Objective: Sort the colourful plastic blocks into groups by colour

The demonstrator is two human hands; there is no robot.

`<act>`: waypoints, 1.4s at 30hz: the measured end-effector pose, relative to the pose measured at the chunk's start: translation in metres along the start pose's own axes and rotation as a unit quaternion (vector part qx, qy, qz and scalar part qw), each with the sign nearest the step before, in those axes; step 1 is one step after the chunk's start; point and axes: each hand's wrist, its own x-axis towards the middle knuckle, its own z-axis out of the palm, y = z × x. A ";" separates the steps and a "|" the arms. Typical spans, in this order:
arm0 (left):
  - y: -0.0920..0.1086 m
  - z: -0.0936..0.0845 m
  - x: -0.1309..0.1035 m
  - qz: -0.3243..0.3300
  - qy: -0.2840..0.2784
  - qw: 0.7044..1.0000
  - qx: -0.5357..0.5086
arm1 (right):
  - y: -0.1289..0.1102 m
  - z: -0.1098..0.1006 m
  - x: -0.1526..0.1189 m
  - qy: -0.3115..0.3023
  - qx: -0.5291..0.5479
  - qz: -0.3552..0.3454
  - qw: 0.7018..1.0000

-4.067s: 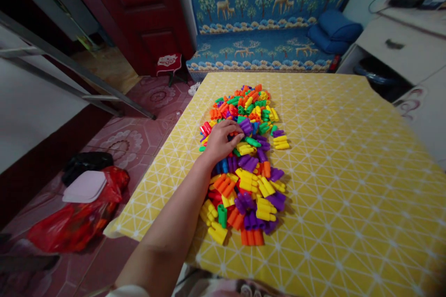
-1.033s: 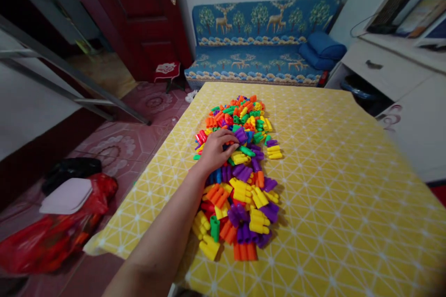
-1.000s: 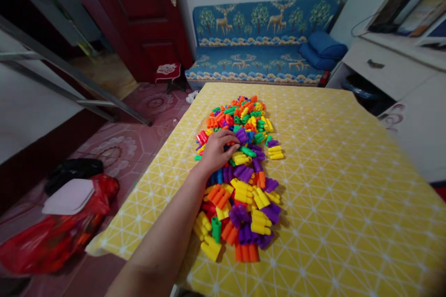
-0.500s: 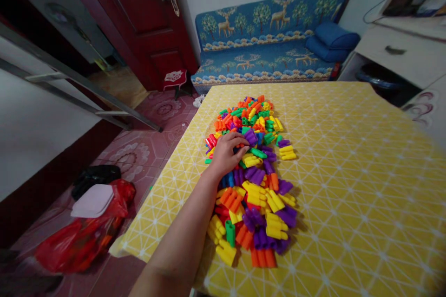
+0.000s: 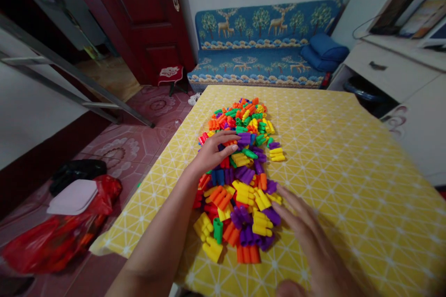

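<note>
A long heap of plastic bullet-shaped building blocks in purple, yellow, orange, green, red and blue runs down the table. My left hand lies over the middle of the heap, fingers stretched out and thumb apart. Its fingertips reach the edge of a purple block, and a green block is just past the thumb. To the right of the heap's near part is my right hand, with fingers spread and nothing in them. Its fingertips are close to a yellow block and a purple block.
A yellow cloth with white lines covers the table. Beyond it stands a blue patterned sofa. A white cabinet is at the right. Red plastic bags and a pale lid lie on the floor at the left.
My right hand has come into view from the lower right, beside the heap. My left hand stays over the middle, its fingers now straighter. The whole view has shifted slightly.
</note>
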 end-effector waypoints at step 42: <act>0.038 0.044 -0.031 0.005 -0.069 0.998 0.005 | 0.031 0.090 0.094 0.263 0.238 0.171 0.919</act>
